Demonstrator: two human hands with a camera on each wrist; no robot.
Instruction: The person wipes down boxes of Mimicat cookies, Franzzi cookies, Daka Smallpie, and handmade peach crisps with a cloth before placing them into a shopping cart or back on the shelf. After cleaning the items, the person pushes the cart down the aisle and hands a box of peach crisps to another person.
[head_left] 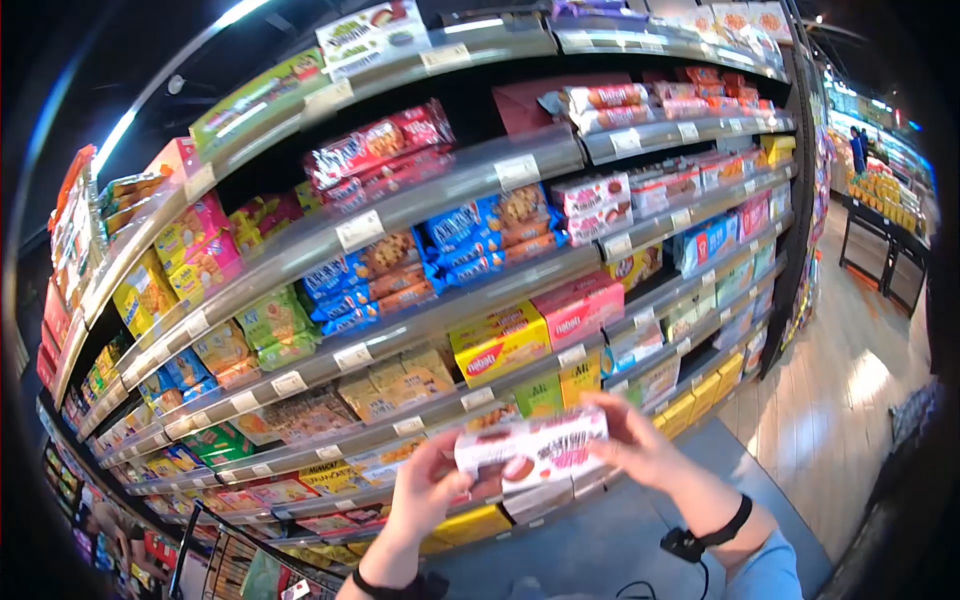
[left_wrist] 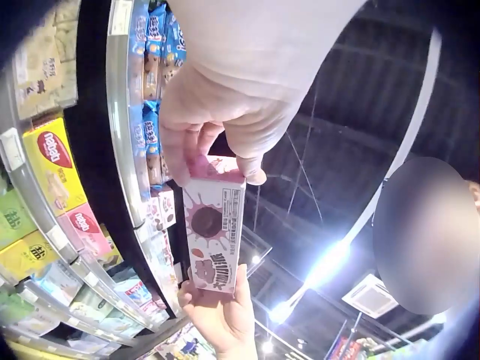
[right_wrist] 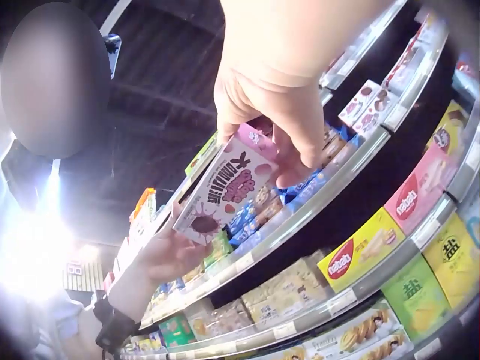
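Note:
A white and pink snack box (head_left: 532,449) with round chocolate pies printed on it is held level between both hands, in front of the shelves. My left hand (head_left: 423,490) grips its left end, thumb on the near side. The other end is pinched by my right hand (head_left: 636,445). In the left wrist view, the box (left_wrist: 212,232) shows a dark round biscuit and a pink splash on one long face. The right wrist view shows large dark characters on the box (right_wrist: 226,184), with the right thumb and fingers around its pink end.
Curved supermarket shelves (head_left: 517,172) fill the front, stacked with blue cookie packs (head_left: 490,235) and yellow and pink nabati boxes (head_left: 500,340). A shopping cart (head_left: 245,565) stands at the lower left. An aisle with a wooden floor (head_left: 820,400) runs along the right.

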